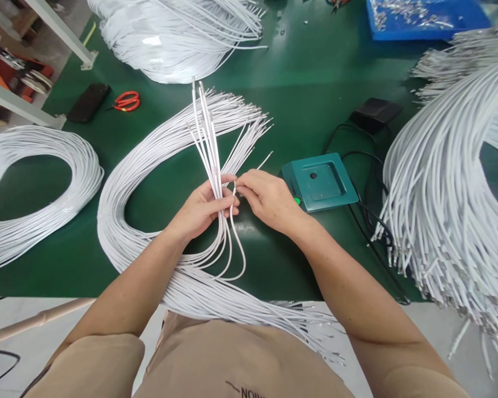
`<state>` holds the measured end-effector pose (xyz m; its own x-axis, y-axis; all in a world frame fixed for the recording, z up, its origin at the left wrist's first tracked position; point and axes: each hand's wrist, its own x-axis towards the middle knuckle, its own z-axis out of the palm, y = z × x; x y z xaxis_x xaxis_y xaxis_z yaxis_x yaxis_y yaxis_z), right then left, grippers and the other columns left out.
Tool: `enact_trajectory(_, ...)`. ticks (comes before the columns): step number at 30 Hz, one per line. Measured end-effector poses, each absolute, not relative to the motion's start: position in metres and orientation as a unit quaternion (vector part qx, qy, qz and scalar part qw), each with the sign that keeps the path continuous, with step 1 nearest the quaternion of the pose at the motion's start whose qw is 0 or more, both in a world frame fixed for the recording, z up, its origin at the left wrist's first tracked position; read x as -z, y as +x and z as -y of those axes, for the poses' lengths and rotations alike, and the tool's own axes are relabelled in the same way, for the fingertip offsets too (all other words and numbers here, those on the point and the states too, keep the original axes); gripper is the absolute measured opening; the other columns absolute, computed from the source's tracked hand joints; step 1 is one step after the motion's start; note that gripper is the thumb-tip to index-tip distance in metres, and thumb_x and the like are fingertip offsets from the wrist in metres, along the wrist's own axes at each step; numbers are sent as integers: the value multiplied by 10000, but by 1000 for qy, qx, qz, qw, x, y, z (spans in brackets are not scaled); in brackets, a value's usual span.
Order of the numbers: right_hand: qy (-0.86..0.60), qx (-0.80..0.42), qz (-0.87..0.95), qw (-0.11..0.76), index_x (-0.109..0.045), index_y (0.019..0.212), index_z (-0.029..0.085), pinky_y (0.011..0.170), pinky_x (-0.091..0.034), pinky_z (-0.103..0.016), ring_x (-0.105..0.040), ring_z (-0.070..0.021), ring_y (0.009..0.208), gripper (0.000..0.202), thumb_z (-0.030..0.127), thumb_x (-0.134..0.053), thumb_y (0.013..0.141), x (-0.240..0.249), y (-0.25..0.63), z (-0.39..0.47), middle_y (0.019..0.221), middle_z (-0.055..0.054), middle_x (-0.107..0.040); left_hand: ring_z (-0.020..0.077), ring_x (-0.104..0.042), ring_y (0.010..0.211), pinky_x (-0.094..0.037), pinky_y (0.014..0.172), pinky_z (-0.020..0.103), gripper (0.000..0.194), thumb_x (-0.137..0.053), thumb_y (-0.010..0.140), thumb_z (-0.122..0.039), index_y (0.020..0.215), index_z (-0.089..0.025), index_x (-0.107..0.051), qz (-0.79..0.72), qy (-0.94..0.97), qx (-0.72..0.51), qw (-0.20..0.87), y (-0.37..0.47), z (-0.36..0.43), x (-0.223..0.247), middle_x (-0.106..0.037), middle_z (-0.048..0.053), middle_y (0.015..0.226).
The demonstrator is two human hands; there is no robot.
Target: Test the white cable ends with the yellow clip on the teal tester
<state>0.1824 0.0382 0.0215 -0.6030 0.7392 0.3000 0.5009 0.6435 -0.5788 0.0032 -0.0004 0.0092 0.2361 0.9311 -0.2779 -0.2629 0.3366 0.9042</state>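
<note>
My left hand is closed round several white cables, whose metal-tipped ends point up and away. One more cable loops up from below to the fingertips of both hands. My right hand pinches the metal tip of that cable, just right of the left hand's fingers. Beneath and behind them a large coil of white cables lies curved on the green table, its near ends hanging over the front edge. Right of the right hand is a teal device with a green light.
More white cable bundles lie at the far side, left and right. Red-handled scissors and a black phone are back left. A blue tray of small metal parts is back right. Black cords trail beside the device.
</note>
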Motion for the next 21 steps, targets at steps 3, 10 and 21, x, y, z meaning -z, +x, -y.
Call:
enact_trajectory(3, -359, -73, 906, 209, -638, 897, 163, 781, -346, -359, -520, -217, 833, 257, 184, -386, 941, -25, 186, -38, 872, -91, -645, 94, -636, 632, -501, 598, 201, 415, -733, 759, -208, 1144, -197, -580, -454, 379, -429, 683, 5, 0, -7, -627, -21, 747)
enact_trajectory(10, -418, -16, 903, 99, -651, 909, 151, 1015, -291, -434, -574, -235, 810, 114, 183, -566, 841, -28, 210, -47, 780, -82, -689, 145, -694, 672, -502, 584, 216, 434, -734, 737, -226, 1123, -167, -545, -520, 429, -414, 612, 10, -2, -2, -653, -16, 729)
enact_trajectory(21, -380, -37, 919, 102, -734, 818, 170, 1055, -320, -430, -595, -223, 807, 189, 102, -558, 824, -19, 213, -57, 699, -70, -676, 168, -717, 675, -527, 585, 231, 418, -713, 734, -204, 1109, -143, -539, -557, 449, -380, 587, 14, -3, 1, -694, 9, 745)
